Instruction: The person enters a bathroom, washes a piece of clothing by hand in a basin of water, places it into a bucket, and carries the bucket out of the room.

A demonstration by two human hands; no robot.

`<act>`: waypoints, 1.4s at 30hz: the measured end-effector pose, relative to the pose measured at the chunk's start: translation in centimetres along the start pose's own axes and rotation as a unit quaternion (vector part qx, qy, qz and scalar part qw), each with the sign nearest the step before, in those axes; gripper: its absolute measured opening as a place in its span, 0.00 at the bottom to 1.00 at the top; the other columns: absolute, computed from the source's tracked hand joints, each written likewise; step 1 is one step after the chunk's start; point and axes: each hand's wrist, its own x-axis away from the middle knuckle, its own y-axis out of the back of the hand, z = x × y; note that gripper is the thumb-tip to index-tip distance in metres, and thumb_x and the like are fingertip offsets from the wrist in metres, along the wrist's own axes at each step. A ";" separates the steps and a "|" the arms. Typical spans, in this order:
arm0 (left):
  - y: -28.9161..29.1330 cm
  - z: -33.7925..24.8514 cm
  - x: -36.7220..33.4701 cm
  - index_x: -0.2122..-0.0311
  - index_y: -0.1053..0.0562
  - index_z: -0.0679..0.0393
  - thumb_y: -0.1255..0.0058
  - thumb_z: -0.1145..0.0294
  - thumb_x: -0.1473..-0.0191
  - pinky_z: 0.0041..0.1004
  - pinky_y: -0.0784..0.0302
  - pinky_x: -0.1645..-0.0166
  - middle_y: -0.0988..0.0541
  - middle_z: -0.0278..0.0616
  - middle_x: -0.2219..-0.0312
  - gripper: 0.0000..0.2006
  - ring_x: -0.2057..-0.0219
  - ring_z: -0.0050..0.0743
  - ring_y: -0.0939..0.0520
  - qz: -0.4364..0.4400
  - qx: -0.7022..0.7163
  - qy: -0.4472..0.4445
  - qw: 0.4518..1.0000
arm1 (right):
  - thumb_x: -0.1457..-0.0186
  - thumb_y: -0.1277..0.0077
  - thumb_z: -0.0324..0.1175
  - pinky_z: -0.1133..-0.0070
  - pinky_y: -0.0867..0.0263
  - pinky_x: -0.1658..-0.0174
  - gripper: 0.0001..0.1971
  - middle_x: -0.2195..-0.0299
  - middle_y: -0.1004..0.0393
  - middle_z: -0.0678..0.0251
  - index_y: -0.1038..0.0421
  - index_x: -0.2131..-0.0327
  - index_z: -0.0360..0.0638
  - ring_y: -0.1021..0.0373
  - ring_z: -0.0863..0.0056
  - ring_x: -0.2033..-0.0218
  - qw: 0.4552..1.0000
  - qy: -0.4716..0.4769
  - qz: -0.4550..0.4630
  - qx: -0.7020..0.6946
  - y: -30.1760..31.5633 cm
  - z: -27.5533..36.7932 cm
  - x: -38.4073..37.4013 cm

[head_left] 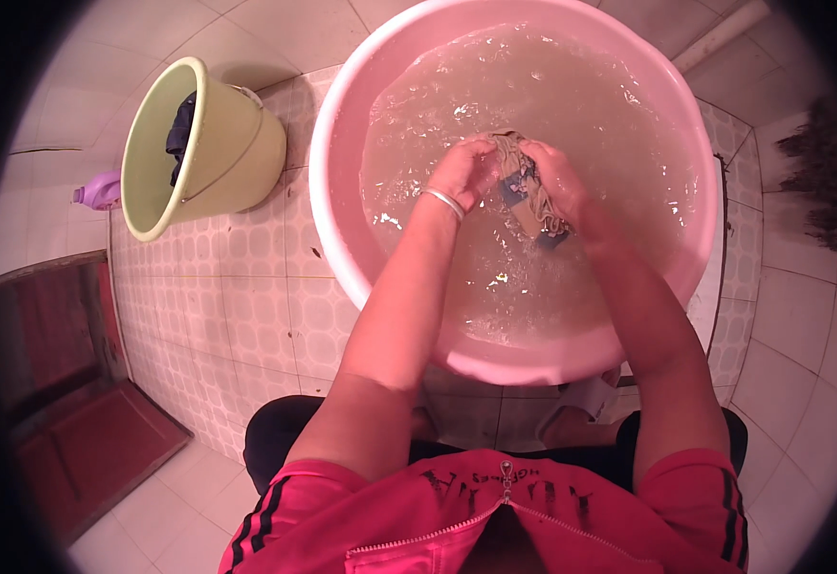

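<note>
Inside pink basin (325, 196), left grip (462, 172), right grip (558, 178), both clamped on cloth (524, 194) between them

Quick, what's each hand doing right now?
Left hand: closed, holding the left side of the cloth.
Right hand: closed, holding the right side of the same cloth.

At upper centre, the left hand (462, 174) and right hand (558, 180) hold a patterned cloth (526, 191) within a pink basin (327, 182) of cloudy water (533, 297); at upper left, a yellow-green bucket (242, 158) contains dark fabric (181, 136).
</note>
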 end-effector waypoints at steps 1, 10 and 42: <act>-0.3 0.0 0.0 0.55 0.32 0.65 0.57 0.74 0.48 0.30 0.25 0.57 0.26 0.43 0.64 0.14 0.63 0.31 0.24 0.046 0.015 -0.020 0.999 | 0.43 0.59 0.36 0.82 0.34 0.65 0.14 0.70 0.27 0.68 0.31 0.62 0.34 0.31 0.80 0.71 1.000 0.001 -0.001 0.001 0.2 0.3 0.0; -0.9 -0.3 1.2 0.51 0.38 0.65 0.63 0.80 0.46 0.31 0.24 0.59 0.28 0.47 0.61 0.16 0.60 0.36 0.23 0.169 0.148 -0.020 0.974 | 0.43 0.66 0.39 0.75 0.30 0.66 0.17 0.67 0.27 0.63 0.34 0.59 0.35 0.29 0.73 0.69 0.986 -0.044 -0.064 -0.145 1.4 0.6 -1.6; -0.2 -3.1 1.3 0.59 0.32 0.59 0.53 0.76 0.49 0.24 0.25 0.61 0.28 0.35 0.68 0.11 0.68 0.23 0.25 0.086 -0.151 -0.121 0.977 | 0.43 0.57 0.31 0.75 0.33 0.57 0.17 0.58 0.31 0.61 0.41 0.51 0.36 0.31 0.72 0.59 0.979 0.015 0.158 -0.127 2.3 1.8 -0.5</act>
